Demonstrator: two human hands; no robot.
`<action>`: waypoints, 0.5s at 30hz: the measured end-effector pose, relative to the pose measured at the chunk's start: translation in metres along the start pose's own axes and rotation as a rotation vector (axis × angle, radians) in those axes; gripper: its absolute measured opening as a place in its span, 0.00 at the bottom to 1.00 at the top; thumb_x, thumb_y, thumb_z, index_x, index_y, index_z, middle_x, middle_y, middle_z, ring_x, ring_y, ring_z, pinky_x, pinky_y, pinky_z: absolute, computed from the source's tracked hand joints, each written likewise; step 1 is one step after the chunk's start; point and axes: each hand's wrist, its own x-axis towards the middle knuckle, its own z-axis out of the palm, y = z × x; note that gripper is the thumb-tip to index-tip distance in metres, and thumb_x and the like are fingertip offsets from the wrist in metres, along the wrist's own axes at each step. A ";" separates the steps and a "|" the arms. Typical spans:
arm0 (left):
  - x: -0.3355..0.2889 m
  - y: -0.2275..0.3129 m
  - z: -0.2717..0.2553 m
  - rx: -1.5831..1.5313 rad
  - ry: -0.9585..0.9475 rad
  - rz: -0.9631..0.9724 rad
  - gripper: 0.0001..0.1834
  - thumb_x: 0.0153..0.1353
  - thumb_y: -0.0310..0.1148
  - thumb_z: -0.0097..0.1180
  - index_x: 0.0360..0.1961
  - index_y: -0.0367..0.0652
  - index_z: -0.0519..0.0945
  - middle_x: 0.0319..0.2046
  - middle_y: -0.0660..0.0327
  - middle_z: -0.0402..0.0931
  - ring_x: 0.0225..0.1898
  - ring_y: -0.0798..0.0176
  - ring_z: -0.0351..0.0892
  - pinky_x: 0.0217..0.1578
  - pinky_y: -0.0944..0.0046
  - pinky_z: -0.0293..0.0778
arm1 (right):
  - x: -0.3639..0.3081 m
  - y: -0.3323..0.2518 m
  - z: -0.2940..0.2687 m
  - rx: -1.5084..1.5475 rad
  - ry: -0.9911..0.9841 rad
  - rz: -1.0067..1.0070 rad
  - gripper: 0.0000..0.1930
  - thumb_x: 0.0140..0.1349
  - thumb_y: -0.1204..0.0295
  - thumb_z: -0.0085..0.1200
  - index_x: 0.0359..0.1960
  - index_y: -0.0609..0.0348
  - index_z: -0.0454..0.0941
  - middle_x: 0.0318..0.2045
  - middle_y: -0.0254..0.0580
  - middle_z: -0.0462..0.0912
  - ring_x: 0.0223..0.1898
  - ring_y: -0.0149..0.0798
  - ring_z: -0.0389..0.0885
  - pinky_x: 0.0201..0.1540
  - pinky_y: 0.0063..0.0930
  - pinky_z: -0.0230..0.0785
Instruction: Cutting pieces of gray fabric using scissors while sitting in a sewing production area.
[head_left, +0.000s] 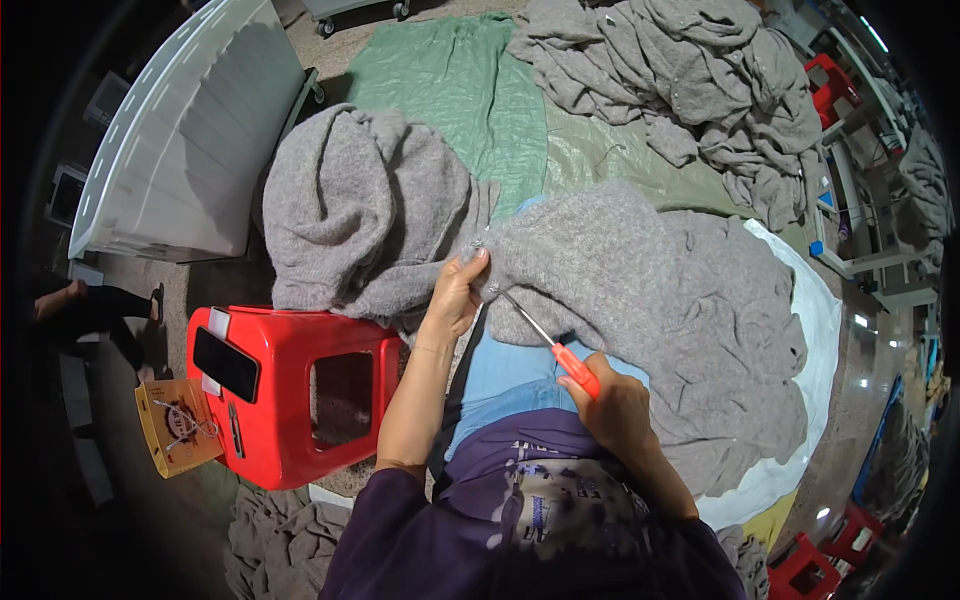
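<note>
Yellow carton (178,427) beside red stool (290,390); left hand (455,295) pinches grey knit (640,300), right hand (618,410) grasps orange-handled snips (560,350).

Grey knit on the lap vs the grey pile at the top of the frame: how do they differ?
The lap knit is spread over the person's knees; the far pile lies bunched on the green tarp. The lap knit is pinched by the left hand, and the tool in the right hand points at it; no hand touches the far pile. Both are the same fuzzy grey knit.
</note>
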 end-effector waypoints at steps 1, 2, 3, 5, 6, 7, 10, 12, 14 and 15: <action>-0.002 0.001 0.000 -0.034 -0.006 0.001 0.11 0.63 0.32 0.53 0.43 0.37 0.76 0.40 0.59 0.79 0.41 0.65 0.78 0.47 0.64 0.72 | -0.001 0.001 0.002 0.043 0.005 0.015 0.17 0.55 0.58 0.59 0.27 0.56 0.68 0.16 0.46 0.76 0.18 0.52 0.77 0.19 0.40 0.68; -0.002 0.001 -0.002 -0.023 0.009 0.016 0.11 0.63 0.32 0.53 0.43 0.37 0.76 0.41 0.59 0.79 0.44 0.66 0.77 0.49 0.64 0.70 | -0.003 0.002 0.003 0.085 0.010 0.030 0.17 0.56 0.58 0.59 0.27 0.56 0.68 0.16 0.46 0.76 0.18 0.52 0.77 0.19 0.40 0.68; -0.003 0.001 -0.003 -0.021 0.012 0.016 0.11 0.63 0.32 0.53 0.43 0.37 0.76 0.41 0.59 0.79 0.44 0.66 0.77 0.49 0.64 0.70 | -0.003 0.001 0.004 0.087 0.008 0.028 0.17 0.56 0.58 0.59 0.27 0.56 0.68 0.16 0.46 0.76 0.18 0.52 0.77 0.19 0.40 0.68; -0.007 -0.001 -0.004 0.063 0.050 0.064 0.11 0.63 0.33 0.53 0.43 0.38 0.76 0.41 0.61 0.78 0.44 0.68 0.75 0.50 0.65 0.69 | -0.003 -0.001 0.006 0.110 0.009 -0.012 0.17 0.56 0.58 0.59 0.27 0.57 0.67 0.16 0.46 0.76 0.19 0.51 0.78 0.20 0.40 0.68; -0.009 -0.001 -0.002 0.064 0.051 0.063 0.11 0.63 0.33 0.53 0.43 0.38 0.76 0.41 0.61 0.78 0.44 0.68 0.75 0.50 0.65 0.69 | -0.004 -0.002 0.006 0.111 0.008 -0.011 0.17 0.56 0.58 0.59 0.27 0.57 0.67 0.16 0.46 0.76 0.19 0.51 0.78 0.20 0.40 0.68; -0.011 0.000 0.000 0.001 0.098 0.053 0.11 0.63 0.33 0.53 0.43 0.39 0.77 0.41 0.62 0.77 0.44 0.69 0.74 0.50 0.66 0.68 | -0.004 -0.003 0.006 0.124 -0.004 0.000 0.16 0.56 0.60 0.59 0.27 0.57 0.68 0.15 0.48 0.75 0.19 0.53 0.77 0.20 0.40 0.67; -0.007 -0.008 -0.024 0.017 0.069 0.019 0.13 0.63 0.35 0.53 0.46 0.39 0.76 0.41 0.63 0.76 0.44 0.69 0.73 0.50 0.66 0.68 | -0.005 -0.003 0.006 0.136 -0.004 0.015 0.15 0.55 0.62 0.60 0.28 0.58 0.69 0.13 0.49 0.74 0.19 0.54 0.77 0.20 0.41 0.66; -0.006 -0.013 -0.036 0.093 -0.008 -0.005 0.15 0.64 0.36 0.53 0.48 0.39 0.75 0.42 0.63 0.75 0.43 0.69 0.73 0.49 0.66 0.68 | -0.006 -0.002 0.008 0.132 0.008 0.018 0.15 0.56 0.62 0.60 0.27 0.58 0.68 0.13 0.49 0.74 0.19 0.54 0.77 0.20 0.41 0.66; -0.012 -0.014 -0.032 0.036 -0.066 -0.052 0.19 0.65 0.35 0.50 0.54 0.37 0.70 0.50 0.57 0.72 0.49 0.64 0.73 0.49 0.62 0.72 | -0.007 -0.001 0.009 0.133 -0.005 0.032 0.15 0.56 0.62 0.60 0.27 0.58 0.68 0.13 0.49 0.74 0.19 0.54 0.77 0.20 0.41 0.66; -0.016 -0.013 -0.023 0.038 -0.069 -0.054 0.19 0.65 0.35 0.50 0.54 0.37 0.70 0.50 0.57 0.72 0.49 0.64 0.73 0.49 0.62 0.72 | -0.007 -0.001 0.009 0.133 -0.002 0.034 0.15 0.56 0.62 0.60 0.27 0.58 0.68 0.13 0.49 0.74 0.19 0.54 0.77 0.20 0.41 0.66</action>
